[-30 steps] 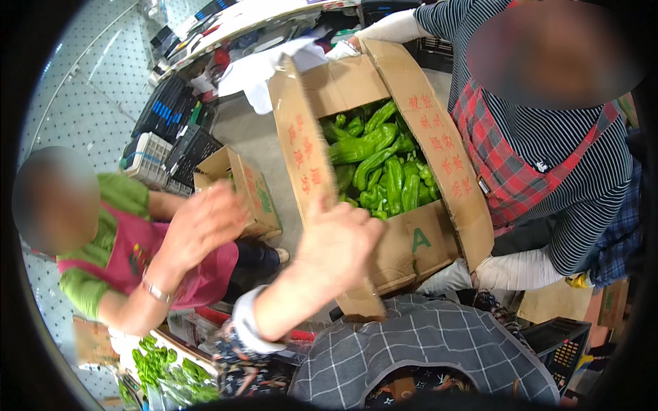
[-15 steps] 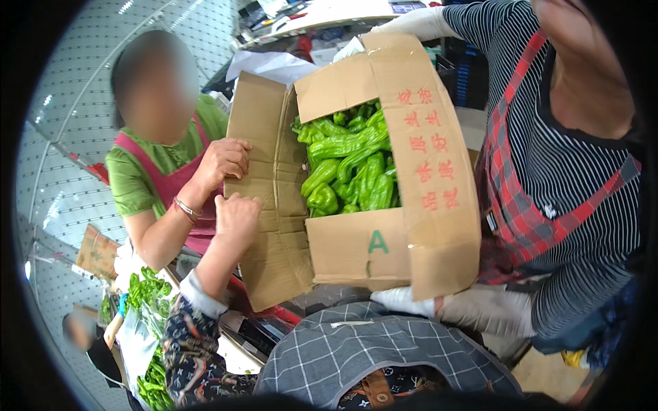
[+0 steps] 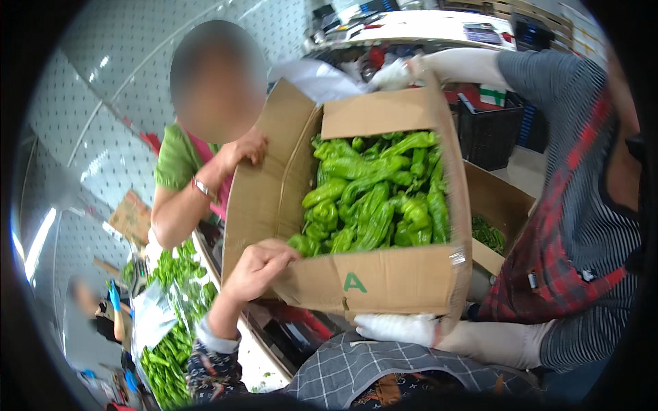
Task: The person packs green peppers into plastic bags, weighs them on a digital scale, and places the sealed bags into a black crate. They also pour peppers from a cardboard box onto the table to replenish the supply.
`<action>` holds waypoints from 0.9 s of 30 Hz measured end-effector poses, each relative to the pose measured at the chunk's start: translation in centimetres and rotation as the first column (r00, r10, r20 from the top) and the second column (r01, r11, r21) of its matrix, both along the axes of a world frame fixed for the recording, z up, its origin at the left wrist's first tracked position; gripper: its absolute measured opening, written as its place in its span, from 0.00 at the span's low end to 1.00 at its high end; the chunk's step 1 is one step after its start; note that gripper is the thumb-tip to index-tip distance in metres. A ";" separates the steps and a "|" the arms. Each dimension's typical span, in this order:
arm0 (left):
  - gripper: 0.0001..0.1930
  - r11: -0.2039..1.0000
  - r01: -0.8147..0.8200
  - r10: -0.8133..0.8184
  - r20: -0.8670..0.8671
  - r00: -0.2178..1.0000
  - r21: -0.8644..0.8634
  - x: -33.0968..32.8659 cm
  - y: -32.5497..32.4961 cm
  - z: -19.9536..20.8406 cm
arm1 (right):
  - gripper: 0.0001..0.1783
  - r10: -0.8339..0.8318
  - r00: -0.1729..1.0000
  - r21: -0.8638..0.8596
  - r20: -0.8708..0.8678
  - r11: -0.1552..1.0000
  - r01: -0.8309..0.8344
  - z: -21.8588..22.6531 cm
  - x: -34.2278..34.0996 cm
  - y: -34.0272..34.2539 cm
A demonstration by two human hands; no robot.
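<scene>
An open cardboard box of long green peppers is held up in front of me, tilted so that its contents face me. My left hand, in a patterned sleeve, is closed on the box's near left corner, fingers curled over the edge beside the peppers. My right hand is out of view. Across on the left, a co-worker's bare hand rests at the raised left flap. A second co-worker's white-gloved hands hold the far right corner and the near underside.
A white table at lower left bears a heap of peppers and clear plastic. Behind the box's right side stand another open carton with peppers inside and a black crate. A cluttered white worktop lies at the back.
My left hand has shifted from the left flap to the near left corner. The right flap has swung up and away, and the box tilts differently, showing more peppers. My view has turned.
</scene>
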State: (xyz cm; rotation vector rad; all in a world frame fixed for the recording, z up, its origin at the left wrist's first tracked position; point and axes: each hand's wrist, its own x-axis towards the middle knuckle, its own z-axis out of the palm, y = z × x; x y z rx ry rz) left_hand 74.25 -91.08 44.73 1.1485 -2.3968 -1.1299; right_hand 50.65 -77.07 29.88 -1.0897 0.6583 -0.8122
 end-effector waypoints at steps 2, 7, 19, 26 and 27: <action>0.13 0.913 -0.024 0.000 0.059 0.998 0.406 0.2 3.4 1.2 | 0.23 0.015 1.000 0.036 -0.014 0.999 -0.014 -2.1 -1.7 0.3; 0.19 0.886 0.060 -0.277 0.421 0.864 0.460 -6.4 4.8 -4.1 | 0.24 -0.347 0.937 0.346 -0.045 0.874 0.341 -10.0 -8.8 -2.0; 0.27 0.541 -0.236 0.381 -0.014 0.924 -0.807 -11.0 13.0 -14.7 | 0.27 -0.775 0.628 0.714 0.074 0.481 0.509 -26.1 -16.2 -9.5; 0.20 0.096 -0.746 0.380 -0.668 0.640 -0.659 -6.5 8.1 -6.6 | 0.37 -0.434 0.694 0.505 0.575 0.855 0.117 -20.8 -17.8 -11.1; 0.21 0.034 -0.766 0.415 -0.688 0.595 -0.642 -6.7 7.8 -4.9 | 0.38 -0.391 0.743 0.407 0.542 0.897 0.175 -16.5 -13.3 -13.6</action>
